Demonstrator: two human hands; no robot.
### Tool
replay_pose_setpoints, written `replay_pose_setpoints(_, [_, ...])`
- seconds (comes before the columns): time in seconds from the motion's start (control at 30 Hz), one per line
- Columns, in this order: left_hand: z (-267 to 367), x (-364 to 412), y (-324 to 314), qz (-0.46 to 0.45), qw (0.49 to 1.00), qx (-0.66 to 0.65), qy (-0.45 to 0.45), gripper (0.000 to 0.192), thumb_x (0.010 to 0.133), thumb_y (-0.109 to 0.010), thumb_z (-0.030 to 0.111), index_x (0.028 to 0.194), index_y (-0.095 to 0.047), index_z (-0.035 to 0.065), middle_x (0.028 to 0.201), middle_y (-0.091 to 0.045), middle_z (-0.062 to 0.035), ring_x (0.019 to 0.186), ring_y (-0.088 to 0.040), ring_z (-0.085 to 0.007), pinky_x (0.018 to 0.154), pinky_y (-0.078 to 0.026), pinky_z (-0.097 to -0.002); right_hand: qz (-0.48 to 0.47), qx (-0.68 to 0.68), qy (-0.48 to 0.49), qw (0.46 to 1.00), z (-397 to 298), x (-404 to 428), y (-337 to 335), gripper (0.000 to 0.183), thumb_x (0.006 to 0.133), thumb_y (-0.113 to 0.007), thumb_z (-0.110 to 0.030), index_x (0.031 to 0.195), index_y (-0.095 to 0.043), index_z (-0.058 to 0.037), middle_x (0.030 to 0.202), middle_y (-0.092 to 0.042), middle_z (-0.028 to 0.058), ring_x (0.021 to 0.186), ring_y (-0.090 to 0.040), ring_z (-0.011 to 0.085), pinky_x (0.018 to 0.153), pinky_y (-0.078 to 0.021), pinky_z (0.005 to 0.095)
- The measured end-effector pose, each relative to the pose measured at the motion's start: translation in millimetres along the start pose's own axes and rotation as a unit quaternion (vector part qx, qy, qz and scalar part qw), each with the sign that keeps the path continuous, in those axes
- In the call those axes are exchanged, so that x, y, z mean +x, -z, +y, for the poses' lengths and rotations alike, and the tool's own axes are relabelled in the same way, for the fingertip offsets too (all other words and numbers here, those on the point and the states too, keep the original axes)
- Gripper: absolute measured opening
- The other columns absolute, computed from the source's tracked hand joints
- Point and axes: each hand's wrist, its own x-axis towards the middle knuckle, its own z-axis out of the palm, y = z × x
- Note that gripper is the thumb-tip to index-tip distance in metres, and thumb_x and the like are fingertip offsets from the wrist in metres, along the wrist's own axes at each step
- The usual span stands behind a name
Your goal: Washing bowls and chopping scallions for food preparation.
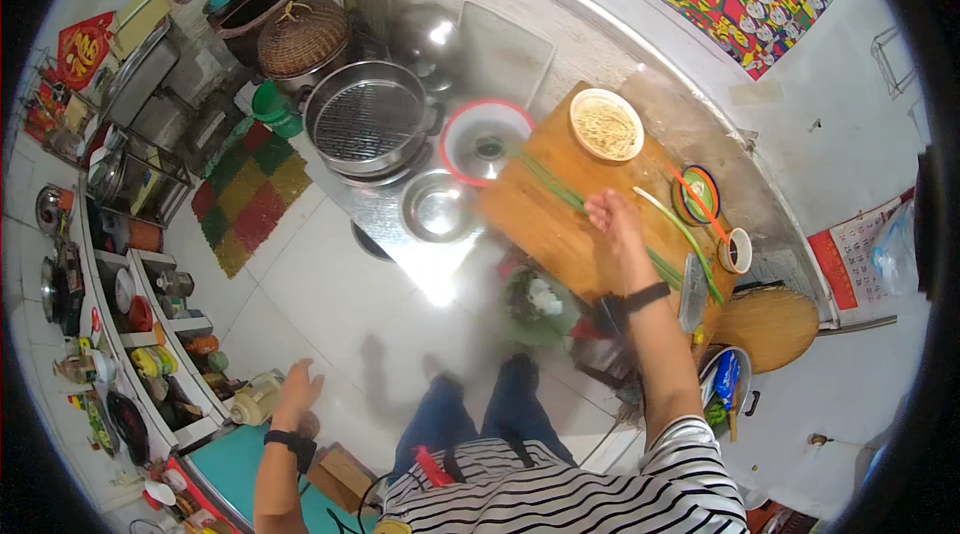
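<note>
My right hand [615, 223] is above the wooden cutting board [525, 211], its fingers closed around a long green onion [551, 178]. The onion's green end reaches over the board's left edge and looks blurred. Another green onion [679, 226], with a white root end, lies on the board to the right of that hand. Beside it rests a cleaver [692, 298], blade partly over the board's near right edge. My left hand [298, 388] hangs at the left, fingers apart and holding nothing, near a pale yellow container [255, 399] by the shelves.
A bowl of noodle-like strands [606, 125], a colourful bowl [696, 193] and a small cup of dark liquid [735, 251] stand on the board. A red-rimmed basin [455, 136], a steel bowl [439, 205] and a steamer pot [367, 114] sit left of it. Shelves [142, 339] line the left.
</note>
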Motion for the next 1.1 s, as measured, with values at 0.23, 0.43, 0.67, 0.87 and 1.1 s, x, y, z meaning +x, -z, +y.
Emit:
replay_pose_setpoints(0.23, [-63.0, 36.0, 31.0, -0.029, 1.000, 0.011, 0.002, 0.047, 0.076, -0.057, 0.024, 0.115, -0.046, 0.0017, 0.114, -0.049, -0.0204, 0.104, -0.048, -0.0337, 0.089, -0.038, -0.0394, 0.071, 0.160, -0.037, 0.984, 17.8, 81.3, -13.2, 0.028, 0.089, -0.044, -0.021, 0.099, -0.045, 0.0058, 0.093, -0.057, 0.0194, 0.084, -0.060, 0.0261, 0.070, -0.0539, 0.0309])
replay_pose_setpoints(0.43, [-6.5, 87.4, 77.6, -0.075, 0.996, -0.045, -0.009, 0.046, 0.076, -0.057, 0.024, 0.116, -0.047, 0.0042, 0.115, -0.050, -0.0195, 0.102, -0.049, -0.0333, 0.088, -0.039, -0.0384, 0.141, 0.222, 0.001, 0.965, 8.6, 133.1, 7.3, 0.028, 0.086, -0.049, -0.015, 0.102, -0.045, 0.0086, 0.095, -0.055, 0.0217, 0.089, -0.058, 0.0282, 0.076, -0.0533, 0.0319])
replay_pose_setpoints(0.67, [-59.8, 159.5, 116.6, -0.034, 0.999, 0.021, -0.025, 0.043, 0.076, -0.057, 0.023, 0.112, -0.048, 0.0001, 0.105, -0.053, -0.0209, 0.099, -0.050, -0.0340, 0.085, -0.040, -0.0389, 0.041, 0.229, 0.041, 0.972, 18.6, 141.0, -6.7, 0.034, 0.082, -0.040, -0.003, 0.115, -0.040, 0.0063, 0.108, -0.052, 0.0205, 0.095, -0.056, 0.0302, 0.080, -0.0523, 0.0338])
replay_pose_setpoints(0.87, [-10.4, 220.0, 140.7, -0.088, 0.996, -0.029, -0.019, 0.040, 0.076, -0.057, 0.023, 0.109, -0.050, 0.0012, 0.103, -0.055, -0.0203, 0.095, -0.052, -0.0336, 0.083, -0.042, -0.0387, 0.110, 0.185, -0.006, 0.977, 15.6, 150.2, 23.4, 0.038, 0.081, -0.036, -0.002, 0.118, -0.035, 0.0064, 0.109, -0.051, 0.0225, 0.093, -0.057, 0.0325, 0.075, -0.0542, 0.0332])
replay_pose_setpoints(1.1, [-23.1, 322.9, 206.7, 0.020, 0.995, -0.005, -0.098, 0.035, 0.075, -0.058, 0.016, 0.106, -0.052, 0.0011, 0.100, -0.055, -0.0199, 0.088, -0.054, -0.0325, 0.076, -0.044, -0.0370, 0.149, 0.102, 0.039, 0.983, -1.1, 102.7, -80.4, 0.036, 0.079, -0.039, -0.003, 0.114, -0.043, 0.0049, 0.108, -0.054, 0.0183, 0.091, -0.059, 0.0272, 0.076, -0.0529, 0.0336])
